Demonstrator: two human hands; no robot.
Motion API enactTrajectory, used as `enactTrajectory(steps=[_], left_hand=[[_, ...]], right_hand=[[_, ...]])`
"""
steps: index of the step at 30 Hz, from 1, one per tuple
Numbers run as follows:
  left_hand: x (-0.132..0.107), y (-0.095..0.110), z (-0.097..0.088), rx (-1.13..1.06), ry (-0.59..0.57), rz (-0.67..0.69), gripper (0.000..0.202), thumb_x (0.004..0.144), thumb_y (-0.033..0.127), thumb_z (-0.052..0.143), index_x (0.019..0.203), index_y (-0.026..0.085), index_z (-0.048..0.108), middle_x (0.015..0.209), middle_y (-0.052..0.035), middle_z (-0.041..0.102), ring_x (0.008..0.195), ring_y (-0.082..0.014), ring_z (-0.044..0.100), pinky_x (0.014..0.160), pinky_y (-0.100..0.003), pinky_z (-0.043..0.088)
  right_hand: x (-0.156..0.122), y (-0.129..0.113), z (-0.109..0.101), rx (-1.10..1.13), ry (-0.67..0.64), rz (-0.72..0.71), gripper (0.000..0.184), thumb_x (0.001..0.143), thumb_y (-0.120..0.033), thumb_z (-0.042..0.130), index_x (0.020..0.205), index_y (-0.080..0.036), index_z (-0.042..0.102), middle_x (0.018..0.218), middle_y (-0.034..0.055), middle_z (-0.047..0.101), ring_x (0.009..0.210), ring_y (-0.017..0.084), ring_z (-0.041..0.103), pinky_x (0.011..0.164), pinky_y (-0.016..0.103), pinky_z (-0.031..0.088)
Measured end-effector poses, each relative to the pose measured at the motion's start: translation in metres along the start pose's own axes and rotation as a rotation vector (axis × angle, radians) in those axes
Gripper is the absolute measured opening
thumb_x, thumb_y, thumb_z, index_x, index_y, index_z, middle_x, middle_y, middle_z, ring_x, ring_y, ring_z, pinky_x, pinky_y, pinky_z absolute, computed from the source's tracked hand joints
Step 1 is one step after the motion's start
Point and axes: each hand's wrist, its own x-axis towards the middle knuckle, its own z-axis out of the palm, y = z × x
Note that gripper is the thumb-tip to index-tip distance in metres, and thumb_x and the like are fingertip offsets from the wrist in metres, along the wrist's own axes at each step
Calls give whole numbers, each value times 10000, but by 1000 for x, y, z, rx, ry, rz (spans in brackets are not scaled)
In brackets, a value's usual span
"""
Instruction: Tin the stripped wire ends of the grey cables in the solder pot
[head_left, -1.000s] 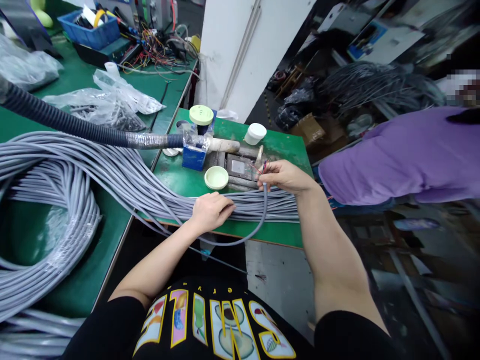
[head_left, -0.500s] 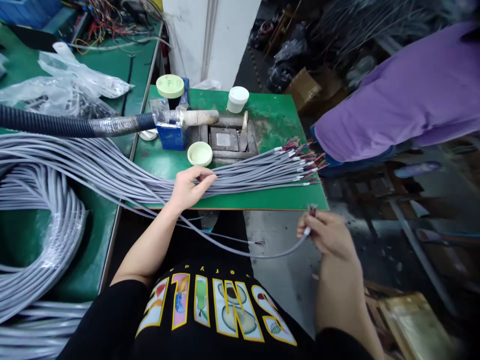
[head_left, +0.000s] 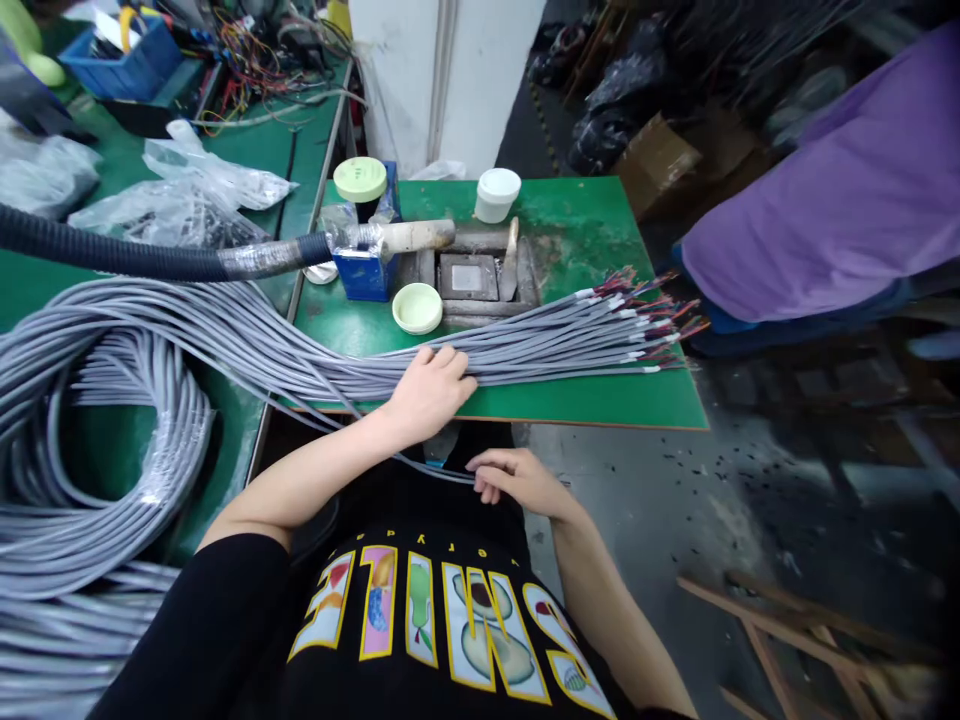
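Grey cables point(head_left: 555, 345) lie in a long bundle across the green table, their stripped ends point(head_left: 660, 318) showing thin dark red and other coloured wires past white bands. My left hand point(head_left: 436, 388) rests over the bundle near the table's front edge, fingers curled onto the cables. Below that edge, before my shirt, my right hand point(head_left: 517, 478) has its fingers bent round loose grey cable point(head_left: 439, 471) that hangs off the front. The end of that cable is hidden in or behind my right hand.
A solder pot point(head_left: 469, 277) sits behind the bundle, with a cream dish point(head_left: 417, 308), a white tub point(head_left: 497, 194) and a suction hose point(head_left: 262, 260) around it. Coiled cables point(head_left: 176, 440) lie at left. A person's purple sleeve point(head_left: 825, 190) is at right.
My right hand has come in leftward from far right, where it held one cable's end, to the hanging cable near my body. My left hand has slid right along the bundle. The view has shifted slightly.
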Motion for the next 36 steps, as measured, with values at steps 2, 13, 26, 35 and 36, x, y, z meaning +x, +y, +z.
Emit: enactTrajectory(steps=[2,13,26,35,36], left_hand=[[-3,3,9,13,48,-10,171,919,205,462,883,179,628,955,-98,573,926,-240,506,754,-376,339],[14,-20,7,34,-25,-149,555,747,345,689,1209,85,526,1056,-154,639,935,-286,562,767,-359,407],[27,-24,6,16,-66,-238,309,869,342,542,1112,160,600,971,-96,671,908,-244,617,709,-311,443],[23,-20,1,-104,-72,-217,440,888,371,540,1291,199,509,1052,-78,658,889,-212,638,669,-279,447],[23,-20,2,-107,-41,-216,437,900,372,526,1298,193,504,1070,-84,654,902,-211,634,697,-283,453]], right_hand=[[15,-12,7,68,-51,-28,365,767,-475,636,914,-143,670,668,36,675,532,142,641,506,258,518],[16,-40,-18,-366,468,-285,286,847,-400,538,999,-192,662,869,88,699,760,215,675,719,372,558],[67,-79,-181,-1550,435,-386,954,701,-742,555,1434,-167,350,1430,202,420,1320,372,363,1071,606,182],[22,-72,-169,-1566,442,-375,604,799,-672,518,1096,-169,672,1021,117,704,941,259,625,763,318,439],[22,-79,-169,-1587,431,-290,568,810,-666,506,1067,-190,681,971,98,717,903,252,637,712,304,430]])
